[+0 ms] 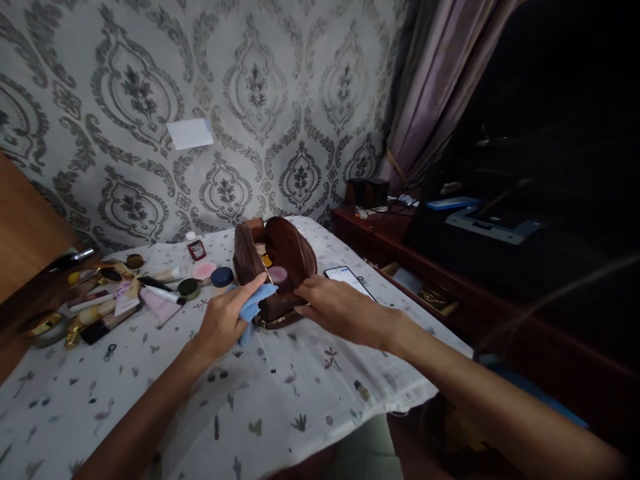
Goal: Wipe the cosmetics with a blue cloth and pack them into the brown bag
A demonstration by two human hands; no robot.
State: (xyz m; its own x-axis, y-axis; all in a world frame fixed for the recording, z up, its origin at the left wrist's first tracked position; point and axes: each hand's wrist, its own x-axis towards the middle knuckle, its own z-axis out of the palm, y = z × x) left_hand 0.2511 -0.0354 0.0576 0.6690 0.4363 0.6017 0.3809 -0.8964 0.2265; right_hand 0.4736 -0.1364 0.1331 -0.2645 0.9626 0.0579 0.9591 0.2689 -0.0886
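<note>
Nearest, the covered worktop ends in a front edge above the lap, and the printed stretch behind it gives both forearms room to move. The left hand pinches a blue cloth between its fingers against the bag's near rim; the right hand has its fingers on the opposite rim, though whether they grip it I cannot tell. The brown bag stands unzipped mid-worktop, a pink round item and others inside, while many cosmetics remain outside, crowding the left. A phone lies near the right edge; farthest, the patterned wall bounds the back.
</note>
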